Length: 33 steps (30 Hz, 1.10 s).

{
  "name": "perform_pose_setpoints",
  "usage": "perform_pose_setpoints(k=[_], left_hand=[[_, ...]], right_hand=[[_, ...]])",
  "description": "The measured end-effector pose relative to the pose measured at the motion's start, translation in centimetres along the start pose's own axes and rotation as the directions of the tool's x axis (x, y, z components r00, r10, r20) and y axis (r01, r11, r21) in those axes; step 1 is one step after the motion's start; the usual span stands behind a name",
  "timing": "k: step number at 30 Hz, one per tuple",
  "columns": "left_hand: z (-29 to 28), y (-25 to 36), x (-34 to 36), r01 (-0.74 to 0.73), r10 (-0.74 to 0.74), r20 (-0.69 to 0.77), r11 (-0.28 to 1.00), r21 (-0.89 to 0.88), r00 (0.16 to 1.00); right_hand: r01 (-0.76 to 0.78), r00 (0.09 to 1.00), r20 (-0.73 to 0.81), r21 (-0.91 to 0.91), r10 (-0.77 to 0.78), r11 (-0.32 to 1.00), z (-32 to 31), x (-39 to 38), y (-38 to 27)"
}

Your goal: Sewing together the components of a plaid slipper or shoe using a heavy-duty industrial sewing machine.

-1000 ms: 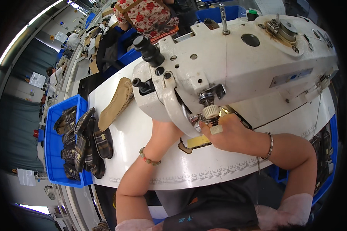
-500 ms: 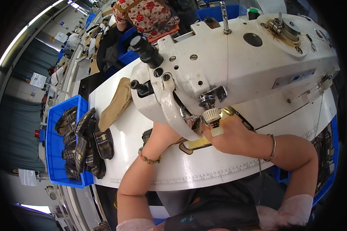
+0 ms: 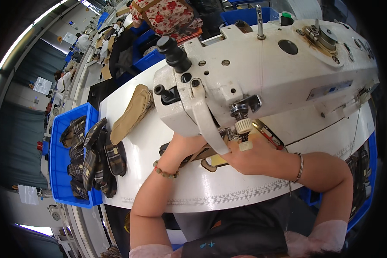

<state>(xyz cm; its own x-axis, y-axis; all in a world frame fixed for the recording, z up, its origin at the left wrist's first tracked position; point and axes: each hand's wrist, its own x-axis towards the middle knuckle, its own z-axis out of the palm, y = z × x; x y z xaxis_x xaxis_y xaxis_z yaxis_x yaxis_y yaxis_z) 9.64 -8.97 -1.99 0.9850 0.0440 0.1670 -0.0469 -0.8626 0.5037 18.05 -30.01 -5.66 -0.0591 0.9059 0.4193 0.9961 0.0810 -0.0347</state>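
My left hand (image 3: 185, 146) is closed on a dark shoe piece with a tan face (image 3: 205, 153), under the head of a white sewing machine (image 3: 262, 86). Part of the piece shows on both sides of that hand. My right hand (image 3: 251, 155), fingers bent, is at the piece's right end beside the presser foot. The machine's head and thread lever guard hide the fingertips of both hands and the needle. Just below the piece, a yellow plate with a dark rim (image 3: 215, 162) shows on the white tabletop (image 3: 228, 189).
Tan insoles (image 3: 132, 114) lie stacked left of the machine. At the table's left, a blue bin (image 3: 58, 172) holds several plaid shoes (image 3: 99, 159), some leaning over its edge. Another blue bin (image 3: 371, 172) stands at right. A person in a floral top (image 3: 165, 17) sits beyond the machine.
The view has shifted, so the machine appears farther right. Against it, my right hand has come slightly left and nearer to me. More of the shoe piece shows between my hands.
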Motion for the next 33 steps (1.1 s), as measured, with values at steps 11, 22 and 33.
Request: perform_pose_setpoints(k=[11,22,33], left_hand=[[-0.5,1.0,0.6,0.238,-0.231,0.13,0.97,-0.042,0.964],[0.6,2.5,-0.6,0.115,-0.113,-0.197,0.993,-0.003,0.974],[0.6,2.0,-0.4,0.035,-0.034,-0.252,0.999,-0.003,0.967]], right_hand=[[-0.073,0.993,0.081,-0.126,0.084,0.989,0.2,0.3,-0.8],[0.031,0.991,-0.125,-0.171,-0.053,0.985,-1.4,0.7,-0.1],[0.001,0.986,-0.166,-0.155,-0.027,0.988,-1.6,0.5,-0.4]])
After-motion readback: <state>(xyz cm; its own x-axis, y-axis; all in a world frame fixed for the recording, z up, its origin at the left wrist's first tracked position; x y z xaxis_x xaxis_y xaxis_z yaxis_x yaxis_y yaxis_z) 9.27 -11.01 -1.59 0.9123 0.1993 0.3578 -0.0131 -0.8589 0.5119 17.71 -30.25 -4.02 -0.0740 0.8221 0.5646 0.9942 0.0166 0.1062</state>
